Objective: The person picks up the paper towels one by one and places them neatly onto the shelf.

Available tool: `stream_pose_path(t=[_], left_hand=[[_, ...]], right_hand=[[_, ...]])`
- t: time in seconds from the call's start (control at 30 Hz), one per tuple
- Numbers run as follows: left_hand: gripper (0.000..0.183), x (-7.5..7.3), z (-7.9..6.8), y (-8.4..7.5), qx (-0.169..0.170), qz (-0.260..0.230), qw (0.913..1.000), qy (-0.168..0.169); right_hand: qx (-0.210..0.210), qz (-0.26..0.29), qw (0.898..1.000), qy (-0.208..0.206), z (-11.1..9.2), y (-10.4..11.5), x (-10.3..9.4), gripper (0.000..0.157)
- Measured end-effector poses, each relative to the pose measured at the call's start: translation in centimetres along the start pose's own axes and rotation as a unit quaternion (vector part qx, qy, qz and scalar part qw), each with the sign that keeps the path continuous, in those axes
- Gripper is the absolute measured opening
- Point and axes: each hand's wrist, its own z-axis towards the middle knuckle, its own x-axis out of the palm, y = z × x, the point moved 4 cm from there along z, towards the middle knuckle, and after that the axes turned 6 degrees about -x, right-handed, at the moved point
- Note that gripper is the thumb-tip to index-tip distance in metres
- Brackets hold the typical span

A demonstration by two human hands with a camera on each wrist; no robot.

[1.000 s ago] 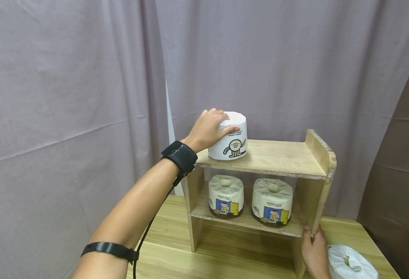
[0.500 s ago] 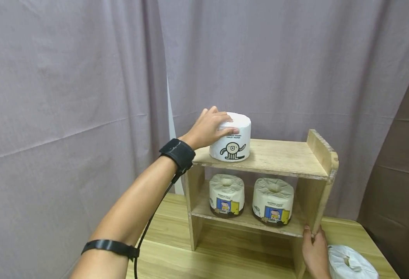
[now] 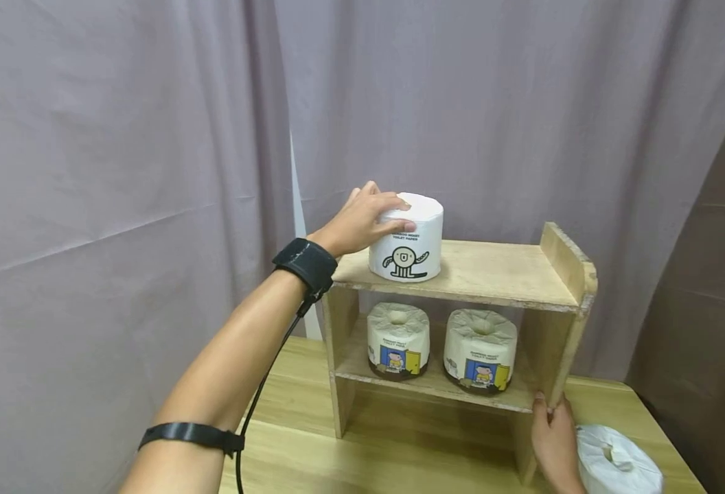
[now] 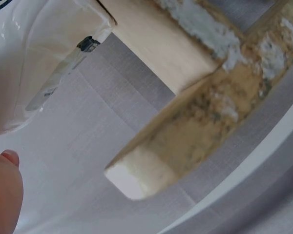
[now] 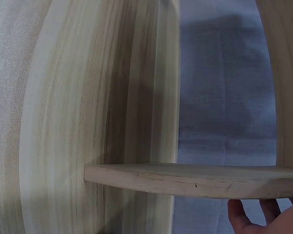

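Note:
In the head view my left hand (image 3: 359, 223) holds a white wrapped toilet paper roll (image 3: 408, 250) from its left. The thumb lies on the front and the fingers reach over the top. This roll stands upright at the left of the top board of a small wooden shelf unit (image 3: 492, 274), its printed cartoon figure facing forward. In the left wrist view the roll (image 4: 39, 63) fills the upper left corner beside the shelf's worn edge. My right hand (image 3: 557, 439) grips the right side panel, low down; its fingers (image 5: 239, 214) touch the panel in the right wrist view.
Two toilet paper rolls with colourful prints, one left (image 3: 397, 343) and one right (image 3: 481, 353), stand on the middle board. Another white roll (image 3: 618, 460) sits on the wooden table (image 3: 294, 398) right of the unit. Grey curtains (image 3: 492, 103) hang behind.
The roll on the top board has turned, its printed figure shifting left to the middle of the front. It also moved slightly right with my left hand. My right hand stays on the panel.

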Motion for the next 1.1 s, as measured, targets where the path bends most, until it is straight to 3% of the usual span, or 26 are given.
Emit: stream_pose_path(t=[0.2,0.37,0.5,0.9,1.1], left_hand=[[0.043,-1.1,0.1,-0.2,0.003,0.003,1.0,0.003],[0.046,-1.3,-0.1,-0.4,0.004,0.018,0.9997,0.018],[0.046,-1.3,-0.6,-0.5,0.007,0.031,0.9994,0.009],[0.065,-1.1,-2.0,-1.5,-0.043,-0.001,0.9968,-0.067],[0.063,-1.3,-3.9,-1.9,-0.053,-0.009,0.9906,-0.126]], right_hand=[[0.009,0.012,1.0,0.011,0.4,0.7,-0.3,0.041],[0.015,0.015,1.0,0.015,0.3,0.8,-0.5,0.041],[0.014,0.02,1.0,0.018,0.1,0.9,-0.6,0.042],[0.038,0.01,0.999,0.017,-0.4,0.5,-2.5,0.043],[0.025,0.01,1.0,0.013,0.1,1.0,-2.7,0.043]])
